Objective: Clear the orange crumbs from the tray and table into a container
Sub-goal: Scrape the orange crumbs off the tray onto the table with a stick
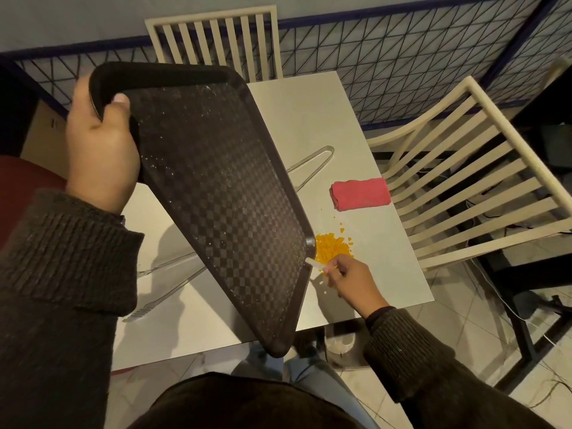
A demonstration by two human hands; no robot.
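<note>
Crumbs [332, 247] lie heaped on the counter [309, 119] beside the tilted tray [216, 196]. Left hand [100, 150] grips its rim. Right hand [353, 281] pinches a small white piece [315, 264].

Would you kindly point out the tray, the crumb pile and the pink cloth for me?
tray [213, 193]: head view, middle of its checkered surface.
crumb pile [332, 247]: head view, centre of the orange heap.
pink cloth [360, 193]: head view, middle of its folded top.

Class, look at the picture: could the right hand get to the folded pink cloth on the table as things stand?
Probably yes. The right hand is by the orange crumbs, the pink cloth lies just beyond on bare table, and the tilted tray stays to its left.
</note>
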